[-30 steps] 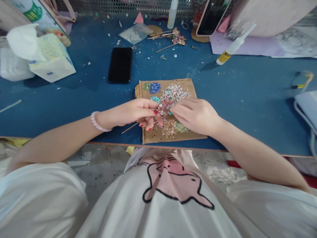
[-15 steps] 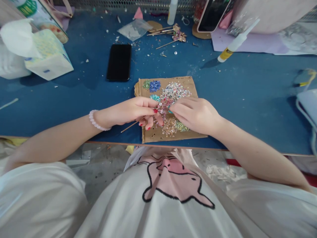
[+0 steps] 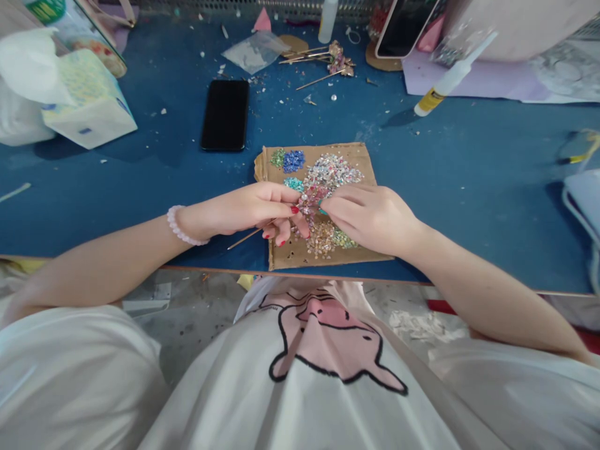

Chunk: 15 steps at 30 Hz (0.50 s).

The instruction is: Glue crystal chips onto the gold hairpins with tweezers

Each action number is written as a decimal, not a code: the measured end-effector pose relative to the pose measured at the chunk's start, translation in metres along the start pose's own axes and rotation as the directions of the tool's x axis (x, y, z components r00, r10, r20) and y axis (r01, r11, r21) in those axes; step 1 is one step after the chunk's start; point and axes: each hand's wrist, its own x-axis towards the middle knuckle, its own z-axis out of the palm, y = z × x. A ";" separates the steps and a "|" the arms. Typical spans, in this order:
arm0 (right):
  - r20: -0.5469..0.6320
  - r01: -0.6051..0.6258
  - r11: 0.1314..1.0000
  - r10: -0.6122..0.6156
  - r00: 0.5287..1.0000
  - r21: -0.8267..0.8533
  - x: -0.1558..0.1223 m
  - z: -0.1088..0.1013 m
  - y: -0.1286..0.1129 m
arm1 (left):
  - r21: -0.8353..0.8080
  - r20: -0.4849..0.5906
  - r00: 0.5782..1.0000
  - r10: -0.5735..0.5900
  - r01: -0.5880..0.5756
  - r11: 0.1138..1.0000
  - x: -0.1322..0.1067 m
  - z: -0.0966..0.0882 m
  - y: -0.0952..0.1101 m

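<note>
My left hand [image 3: 253, 212] pinches a thin gold hairpin stick [image 3: 244, 238] whose pink flower head [image 3: 309, 199] sits between both hands. Fingers of my right hand [image 3: 370, 215] are closed against that flower head from the right; whether they hold a small piece is hidden. Both hands rest over a brown cardboard sheet [image 3: 360, 156] at the table's near edge, covered with small piles of coloured gem chips [image 3: 330, 172]: blue, green, teal, pink-silver and gold.
A black phone [image 3: 225, 114] lies behind the cardboard. A tissue box [image 3: 87, 103] stands at far left. More finished hairpins [image 3: 328, 61] lie at the back, beside a glue tube [image 3: 445, 84] and a propped phone [image 3: 405, 28]. A white object [image 3: 581, 200] sits at the right edge.
Hands stay almost still on the hairpin flower; the view has shifted slightly, so table objects appear a little higher.
</note>
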 end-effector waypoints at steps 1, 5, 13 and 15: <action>-0.011 0.008 1.000 -0.008 1.000 -0.002 0.000 0.000 0.000 | -0.001 0.000 1.000 0.001 -0.001 1.000 0.000 0.000 0.000; -0.053 0.034 0.999 -0.034 0.998 -0.009 0.001 0.000 -0.001 | -0.009 0.001 1.000 0.013 -0.013 1.000 -0.001 0.000 0.000; -0.044 0.018 1.000 -0.019 0.999 -0.011 0.000 -0.002 0.000 | -0.004 -0.005 1.000 0.007 -0.007 1.000 -0.002 0.000 0.001; -0.052 0.022 1.000 -0.023 0.998 -0.008 0.000 -0.002 0.000 | -0.001 -0.006 1.000 0.007 -0.007 1.000 -0.002 0.000 0.001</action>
